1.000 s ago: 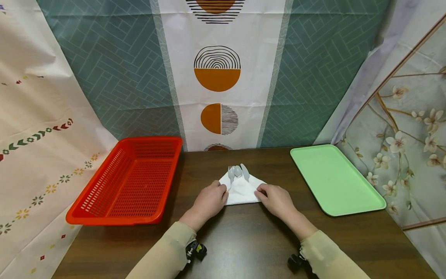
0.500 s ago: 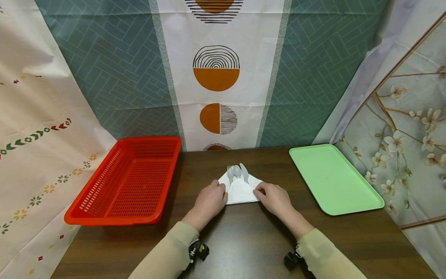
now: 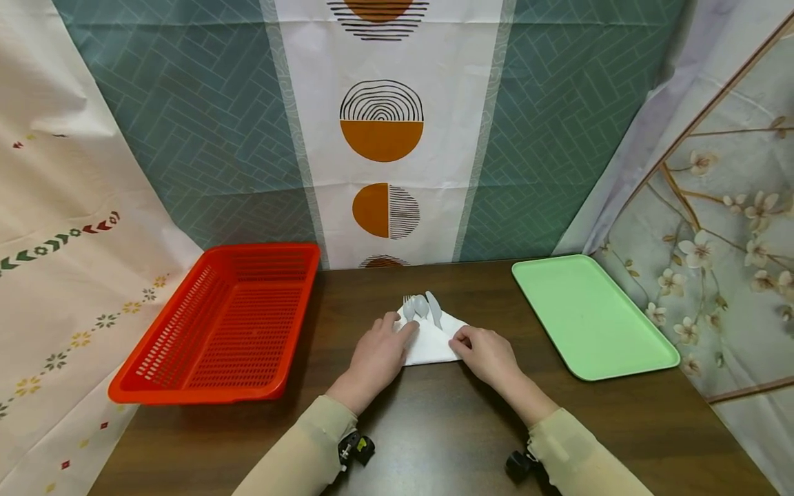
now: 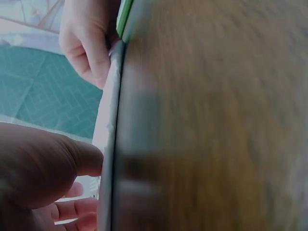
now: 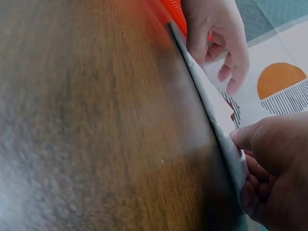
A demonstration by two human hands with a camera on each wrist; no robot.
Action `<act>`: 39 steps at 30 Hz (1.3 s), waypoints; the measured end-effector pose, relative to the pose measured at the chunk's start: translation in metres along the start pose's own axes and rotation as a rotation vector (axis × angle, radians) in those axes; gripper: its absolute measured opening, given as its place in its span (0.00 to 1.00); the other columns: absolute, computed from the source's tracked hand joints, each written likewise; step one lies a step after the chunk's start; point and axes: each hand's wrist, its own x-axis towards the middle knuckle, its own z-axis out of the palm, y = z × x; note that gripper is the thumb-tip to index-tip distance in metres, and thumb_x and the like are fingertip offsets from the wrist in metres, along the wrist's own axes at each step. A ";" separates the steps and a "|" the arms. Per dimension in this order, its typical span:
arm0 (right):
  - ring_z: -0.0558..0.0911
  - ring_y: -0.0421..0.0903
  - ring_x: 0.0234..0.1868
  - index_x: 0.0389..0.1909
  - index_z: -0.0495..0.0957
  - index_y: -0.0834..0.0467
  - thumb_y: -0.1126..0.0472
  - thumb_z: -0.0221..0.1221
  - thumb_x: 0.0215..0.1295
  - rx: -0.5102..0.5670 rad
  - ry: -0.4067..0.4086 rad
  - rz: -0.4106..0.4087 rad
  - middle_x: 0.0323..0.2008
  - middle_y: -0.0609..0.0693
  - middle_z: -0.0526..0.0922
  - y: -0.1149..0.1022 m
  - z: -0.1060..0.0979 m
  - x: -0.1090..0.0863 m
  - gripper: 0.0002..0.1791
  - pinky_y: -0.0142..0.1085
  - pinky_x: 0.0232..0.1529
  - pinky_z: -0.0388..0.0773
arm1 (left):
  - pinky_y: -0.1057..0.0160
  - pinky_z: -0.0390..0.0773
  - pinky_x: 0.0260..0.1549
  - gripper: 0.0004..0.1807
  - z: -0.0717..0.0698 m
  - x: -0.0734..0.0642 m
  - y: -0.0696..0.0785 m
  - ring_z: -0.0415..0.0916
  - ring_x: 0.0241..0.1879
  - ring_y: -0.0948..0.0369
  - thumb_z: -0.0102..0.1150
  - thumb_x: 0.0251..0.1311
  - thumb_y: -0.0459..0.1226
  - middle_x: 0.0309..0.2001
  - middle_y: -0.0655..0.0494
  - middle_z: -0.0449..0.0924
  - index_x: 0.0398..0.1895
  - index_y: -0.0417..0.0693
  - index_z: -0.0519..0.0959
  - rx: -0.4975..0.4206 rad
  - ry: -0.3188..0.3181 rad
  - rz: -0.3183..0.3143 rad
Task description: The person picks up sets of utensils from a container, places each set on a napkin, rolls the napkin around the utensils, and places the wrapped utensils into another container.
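On the table a white napkin (image 3: 432,349) is folded into a pocket. The tops of a pale grey fork (image 3: 409,308), spoon (image 3: 421,306) and knife (image 3: 434,310) stick out at its far side; their lower parts are hidden in the folds. My left hand (image 3: 378,349) is at the napkin's left edge, fingers spread and thumb against the cloth. In the right wrist view that hand's fingers (image 5: 231,77) are apart from the thumb. My right hand (image 3: 489,355) pinches the napkin's right corner between thumb and fingers.
A red perforated basket (image 3: 278,375) stands on the left of the brown wooden table (image 3: 446,441). To the right lies a light green tray (image 3: 595,317). Patterned cloths hang behind and along both sides.
My left hand has loosened from the napkin's left edge, its fingers spreading and moving slightly up over the cloth. The right hand keeps its pinch at the right corner.
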 end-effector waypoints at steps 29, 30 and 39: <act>0.76 0.41 0.27 0.33 0.86 0.50 0.57 0.69 0.72 -0.003 -0.010 0.021 0.24 0.39 0.80 -0.001 0.001 0.003 0.06 0.43 0.29 0.74 | 0.51 0.76 0.70 0.16 -0.002 -0.007 0.027 0.82 0.66 0.48 0.69 0.74 0.40 0.64 0.44 0.85 0.58 0.40 0.85 0.040 -0.058 0.229; 0.77 0.41 0.27 0.33 0.87 0.50 0.57 0.69 0.72 0.003 -0.005 0.013 0.24 0.39 0.81 -0.001 0.001 0.003 0.06 0.43 0.29 0.74 | 0.51 0.75 0.71 0.19 -0.003 -0.008 0.029 0.80 0.68 0.47 0.69 0.76 0.43 0.66 0.43 0.84 0.61 0.40 0.84 0.037 -0.084 0.224; 0.76 0.42 0.27 0.34 0.85 0.50 0.58 0.69 0.73 -0.028 -0.046 0.033 0.25 0.40 0.79 -0.007 -0.005 0.000 0.06 0.44 0.30 0.74 | 0.54 0.69 0.76 0.35 -0.010 -0.013 0.042 0.69 0.78 0.44 0.63 0.79 0.55 0.78 0.40 0.72 0.77 0.43 0.75 0.058 -0.283 0.173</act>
